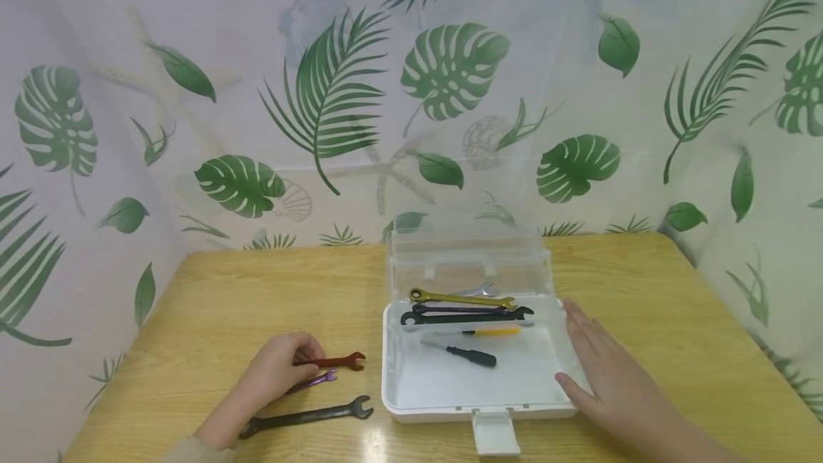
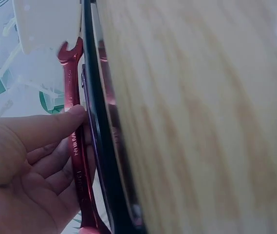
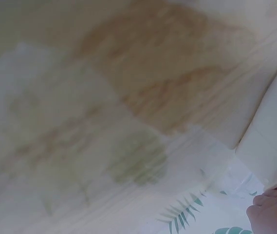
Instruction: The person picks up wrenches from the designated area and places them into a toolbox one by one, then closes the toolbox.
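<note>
Red wrench [image 1: 336, 361] lies on the wooden table [image 1: 212, 306], just left of the open white toolbox [image 1: 450, 388], with its open jaw pointing toward the box. The left hand [image 1: 279, 370] covers its handle end, fingers curled around the shaft; the left wrist view shows the thumb [image 2: 55, 124] pressed on one side of the red wrench and the other fingers tucked under it. A small purple wrench [image 1: 319, 379] lies just in front of the red one, partly under the same hand, and a long black wrench [image 1: 308, 416] lies nearer the table's front edge, its handle passing beneath the wrist. The right hand [image 1: 601, 370] rests flat with straight fingers against the toolbox's right side, thumb at the front corner, gripping nothing. Inside the box lie a gold wrench [image 1: 463, 299], a black wrench [image 1: 466, 316], a yellow-handled screwdriver [image 1: 491, 332] and a black-handled screwdriver [image 1: 463, 354]. The clear lid [image 1: 469, 252] stands upright behind them.
</note>
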`<state>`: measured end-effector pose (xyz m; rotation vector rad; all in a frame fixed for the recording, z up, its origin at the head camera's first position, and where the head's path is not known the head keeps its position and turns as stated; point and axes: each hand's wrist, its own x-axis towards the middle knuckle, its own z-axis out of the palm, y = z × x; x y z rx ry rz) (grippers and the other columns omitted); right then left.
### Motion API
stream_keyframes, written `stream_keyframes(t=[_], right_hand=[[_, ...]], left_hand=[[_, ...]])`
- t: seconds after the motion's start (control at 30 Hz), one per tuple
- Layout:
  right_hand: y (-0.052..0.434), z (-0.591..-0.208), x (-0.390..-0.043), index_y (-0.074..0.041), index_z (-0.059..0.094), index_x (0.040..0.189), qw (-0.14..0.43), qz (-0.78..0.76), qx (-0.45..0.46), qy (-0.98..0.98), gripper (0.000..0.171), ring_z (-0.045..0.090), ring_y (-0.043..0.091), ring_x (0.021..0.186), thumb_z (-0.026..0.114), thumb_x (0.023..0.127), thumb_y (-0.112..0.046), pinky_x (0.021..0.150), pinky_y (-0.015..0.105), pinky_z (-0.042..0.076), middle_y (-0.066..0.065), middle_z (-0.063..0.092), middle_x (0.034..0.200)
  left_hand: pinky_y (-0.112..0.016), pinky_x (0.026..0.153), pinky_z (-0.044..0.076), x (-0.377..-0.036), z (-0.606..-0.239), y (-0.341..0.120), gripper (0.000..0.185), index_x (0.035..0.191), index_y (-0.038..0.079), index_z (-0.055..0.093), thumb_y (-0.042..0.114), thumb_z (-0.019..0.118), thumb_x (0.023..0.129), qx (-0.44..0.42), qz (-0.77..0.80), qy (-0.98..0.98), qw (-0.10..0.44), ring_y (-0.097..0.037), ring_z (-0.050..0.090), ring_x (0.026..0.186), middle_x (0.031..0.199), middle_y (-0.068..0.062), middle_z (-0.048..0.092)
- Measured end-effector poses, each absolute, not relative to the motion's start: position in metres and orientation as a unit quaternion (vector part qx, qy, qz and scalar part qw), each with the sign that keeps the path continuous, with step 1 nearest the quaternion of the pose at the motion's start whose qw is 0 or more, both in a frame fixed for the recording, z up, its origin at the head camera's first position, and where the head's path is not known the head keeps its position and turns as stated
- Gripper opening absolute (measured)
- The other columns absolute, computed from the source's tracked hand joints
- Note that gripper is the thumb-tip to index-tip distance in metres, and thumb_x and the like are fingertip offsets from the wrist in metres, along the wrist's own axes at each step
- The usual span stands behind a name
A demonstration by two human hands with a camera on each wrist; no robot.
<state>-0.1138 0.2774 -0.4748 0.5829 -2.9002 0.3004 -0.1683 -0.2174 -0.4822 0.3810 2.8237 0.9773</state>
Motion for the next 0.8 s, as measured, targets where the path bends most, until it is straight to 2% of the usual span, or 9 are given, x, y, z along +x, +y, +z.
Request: stream_keyframes(t=[0.2,0.37,0.8], right_hand=[[0.278,-0.477,-0.115,0.009,0.030,0.162,0.109,0.093,0.208,-0.968,0.087,0.041,0.041,0.153,0.068,0.101,-0.040,0.121,0.006,-0.016,0.022,0.029,0.173],[0.278,-0.476,-0.115,0.009,0.030,0.162,0.103,0.090,0.207,-0.969,0.087,0.040,0.041,0.153,0.067,0.101,-0.040,0.121,0.005,-0.016,0.023,0.029,0.173],[0.278,-0.474,-0.114,0.009,0.025,0.164,0.085,0.091,0.199,-0.972,0.088,0.038,0.042,0.155,0.064,0.103,-0.042,0.120,0.005,-0.017,0.020,0.022,0.176]], left_hand=[[-0.022,0.072,0.058,-0.169,-0.484,-0.219,0.013,0.092,0.004,0.076,-0.007,0.079,0.086,0.133,0.358,0.923,0.056,-0.012,0.069,0.082,0.087,-0.003,0.076],[-0.023,0.072,0.060,-0.168,-0.480,-0.218,0.013,0.094,0.003,0.077,-0.008,0.080,0.086,0.120,0.364,0.922,0.044,-0.014,0.072,0.083,0.090,-0.005,0.078],[-0.026,0.071,0.061,-0.169,-0.469,-0.210,0.010,0.094,0.008,0.081,-0.001,0.082,0.088,0.088,0.360,0.928,0.045,-0.012,0.072,0.081,0.090,-0.002,0.079]])
